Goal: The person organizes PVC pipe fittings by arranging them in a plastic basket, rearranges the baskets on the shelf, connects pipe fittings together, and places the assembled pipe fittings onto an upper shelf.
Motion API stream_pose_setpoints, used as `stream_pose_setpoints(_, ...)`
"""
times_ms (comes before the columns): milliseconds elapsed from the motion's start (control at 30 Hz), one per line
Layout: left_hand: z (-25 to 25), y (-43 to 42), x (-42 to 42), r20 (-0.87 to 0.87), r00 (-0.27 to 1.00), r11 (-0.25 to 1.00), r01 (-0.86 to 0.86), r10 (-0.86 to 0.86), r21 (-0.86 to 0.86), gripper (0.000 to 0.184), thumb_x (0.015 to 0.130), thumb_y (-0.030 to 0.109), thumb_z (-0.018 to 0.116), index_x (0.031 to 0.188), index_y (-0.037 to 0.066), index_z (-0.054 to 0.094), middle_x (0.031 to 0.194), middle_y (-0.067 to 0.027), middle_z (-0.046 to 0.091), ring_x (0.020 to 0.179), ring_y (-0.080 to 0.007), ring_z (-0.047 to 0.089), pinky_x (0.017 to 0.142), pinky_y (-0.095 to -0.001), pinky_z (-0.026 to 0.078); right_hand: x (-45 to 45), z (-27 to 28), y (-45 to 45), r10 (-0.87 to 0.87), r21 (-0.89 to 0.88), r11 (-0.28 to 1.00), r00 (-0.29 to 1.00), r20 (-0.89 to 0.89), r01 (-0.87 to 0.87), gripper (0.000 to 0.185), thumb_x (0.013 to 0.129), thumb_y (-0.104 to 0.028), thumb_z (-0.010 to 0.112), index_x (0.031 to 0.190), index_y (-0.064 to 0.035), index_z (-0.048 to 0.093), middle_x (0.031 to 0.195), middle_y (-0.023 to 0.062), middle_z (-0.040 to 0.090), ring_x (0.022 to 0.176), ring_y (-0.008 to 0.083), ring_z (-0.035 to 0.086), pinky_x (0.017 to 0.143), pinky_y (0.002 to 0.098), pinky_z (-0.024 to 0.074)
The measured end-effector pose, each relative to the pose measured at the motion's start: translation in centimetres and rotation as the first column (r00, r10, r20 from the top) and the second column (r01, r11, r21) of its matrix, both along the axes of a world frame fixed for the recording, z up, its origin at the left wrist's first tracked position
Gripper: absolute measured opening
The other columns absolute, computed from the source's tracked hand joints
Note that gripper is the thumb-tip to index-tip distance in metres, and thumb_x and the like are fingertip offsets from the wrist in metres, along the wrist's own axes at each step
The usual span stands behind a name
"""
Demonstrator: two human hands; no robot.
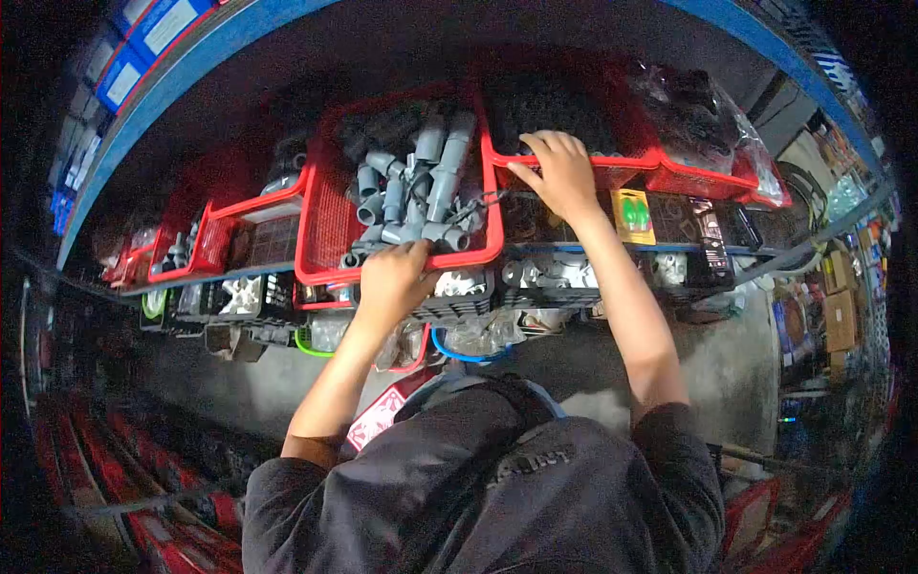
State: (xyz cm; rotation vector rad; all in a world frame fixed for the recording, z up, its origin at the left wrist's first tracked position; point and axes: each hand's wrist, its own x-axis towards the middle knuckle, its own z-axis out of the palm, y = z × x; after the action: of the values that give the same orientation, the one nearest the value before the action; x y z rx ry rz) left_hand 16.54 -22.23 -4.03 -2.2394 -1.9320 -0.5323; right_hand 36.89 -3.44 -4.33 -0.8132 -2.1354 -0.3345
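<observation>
A red plastic basket [308, 225] full of grey pipe fittings [443, 182] juts out from the shelf in the middle of the head view. My left hand [394, 279] grips its front rim, fingers curled over the edge beside the lowest fittings. Just right of it is a second red basket [612, 163] with dark contents that are hard to make out. My right hand [562, 174] rests over that basket's front rim near its left corner, its fingers bent over the edge and the thumb apart.
Smaller red baskets [258, 203] line the shelf to the left. A green item in yellow packaging [633, 216] hangs right of my right forearm. Below are black crates [457, 304] with white fittings. A blue shelf beam [153, 88] arches overhead.
</observation>
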Motion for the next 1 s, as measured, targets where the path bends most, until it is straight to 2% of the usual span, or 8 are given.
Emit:
stream_pose_setpoints(33, 0.0, 0.1, 0.0, -0.036, 0.999, 1.000, 0.014, -0.013, 0.010, 0.027, 0.065, 0.026, 0.064, 0.082, 0.007, 0.055, 0.066, -0.0101, 0.057, 0.061, -0.0296, 0.057, 0.052, -0.0397, 0.044, -0.5, -0.6, 0.5, -0.062, -0.036, 0.997, 0.991, 0.117, 0.067, 0.045, 0.074, -0.051, 0.053, 0.087, -0.0086, 0.061, 0.080, 0.0100, 0.060, 0.077, 0.0262, 0.058, 0.070, 0.0383, 0.0441)
stream_pose_setpoints(133, 0.3, 0.3, 0.5, -0.087, 0.996, 0.999, -0.032, 0.034, 0.013, 0.023, 0.067, 0.030, 0.064, 0.070, 0.009, 0.058, 0.061, -0.0098, 0.058, 0.056, -0.0277, 0.058, 0.049, -0.0380, 0.045, -0.7, 0.7, 0.3, -0.045, -0.198, 0.976, 0.976, 0.211, 0.088, 0.047, 0.073, -0.055, 0.052, 0.072, -0.0087, 0.060, 0.063, 0.0096, 0.059, 0.060, 0.0276, 0.059, 0.054, 0.0389, 0.0460)
stream_pose_setpoints(167, 0.2, 0.1, 0.7, -0.096, 0.994, 0.999, -0.049, 0.051, 0.022, 0.023, 0.067, 0.031, 0.064, 0.068, 0.009, 0.058, 0.060, -0.0100, 0.058, 0.056, -0.0279, 0.058, 0.049, -0.0382, 0.045, -0.8, 0.3, 0.6, -0.038, -0.083, 0.995, 0.989, 0.141, 0.050, 0.048, 0.072, -0.056, 0.052, 0.061, -0.0091, 0.057, 0.053, 0.0092, 0.057, 0.052, 0.0278, 0.058, 0.043, 0.0387, 0.0439)
stream_pose_setpoints(733, 0.2, -8.6, 1.3, -0.170, 0.985, 0.999, 0.015, -0.020, -0.033, 0.024, 0.060, 0.031, 0.067, 0.067, 0.011, 0.053, 0.058, -0.0049, 0.055, 0.055, -0.0229, 0.058, 0.047, -0.0366, 0.043, -2.1, 0.2, 2.5, -0.087, -0.062, 0.993, 0.987, 0.137, 0.096, 0.049, 0.072, -0.059, 0.050, 0.063, -0.0120, 0.061, 0.054, 0.0084, 0.058, 0.051, 0.0259, 0.059, 0.043, 0.0370, 0.0447)
stream_pose_setpoints(900, -0.1, -8.7, 0.9, -0.111, 0.993, 0.999, 0.038, -0.041, -0.026, 0.026, 0.058, 0.030, 0.068, 0.070, 0.012, 0.055, 0.062, -0.0039, 0.055, 0.057, -0.0231, 0.057, 0.049, -0.0356, 0.043, -2.1, 0.4, 2.0, -0.072, -0.039, 0.996, 0.990, 0.120, 0.077, 0.050, 0.074, -0.057, 0.049, 0.072, -0.0096, 0.062, 0.063, 0.0092, 0.060, 0.058, 0.0258, 0.060, 0.049, 0.0372, 0.0464)
stream_pose_setpoints(933, -0.2, -8.7, 0.9, -0.103, 0.994, 0.999, 0.041, -0.043, -0.025, 0.026, 0.058, 0.030, 0.068, 0.070, 0.012, 0.055, 0.062, -0.0039, 0.055, 0.057, -0.0231, 0.057, 0.049, -0.0356, 0.043, -1.8, 0.7, 1.5, -0.052, -0.218, 0.971, 0.980, 0.190, 0.094, 0.040, 0.074, -0.045, 0.057, 0.084, -0.0062, 0.061, 0.080, 0.0121, 0.060, 0.077, 0.0276, 0.058, 0.063, 0.0370, 0.0471)
stream_pose_setpoints(967, 0.0, -8.8, 1.1, -0.081, 0.995, 0.999, 0.049, -0.049, -0.007, 0.026, 0.057, 0.030, 0.068, 0.071, 0.012, 0.055, 0.064, -0.0036, 0.055, 0.060, -0.0228, 0.056, 0.051, -0.0353, 0.043, -1.4, 0.5, 1.3, -0.055, -0.213, 0.972, 0.979, 0.196, 0.097, 0.040, 0.074, -0.045, 0.057, 0.084, -0.0062, 0.061, 0.080, 0.0121, 0.060, 0.077, 0.0276, 0.058, 0.063, 0.0370, 0.0471)
stream_pose_setpoints(1000, 0.2, -8.8, 1.1, -0.059, 0.997, 0.998, 0.055, -0.054, 0.013, 0.027, 0.056, 0.029, 0.069, 0.071, 0.012, 0.055, 0.066, -0.0033, 0.055, 0.062, -0.0225, 0.056, 0.052, -0.0351, 0.043, -1.0, 0.2, 1.2, 0.048, -0.125, 0.991, 0.998, 0.041, -0.043, 0.039, 0.074, -0.041, 0.059, 0.090, -0.0055, 0.059, 0.089, 0.0118, 0.056, 0.085, 0.0279, 0.054, 0.070, 0.0371, 0.0454)
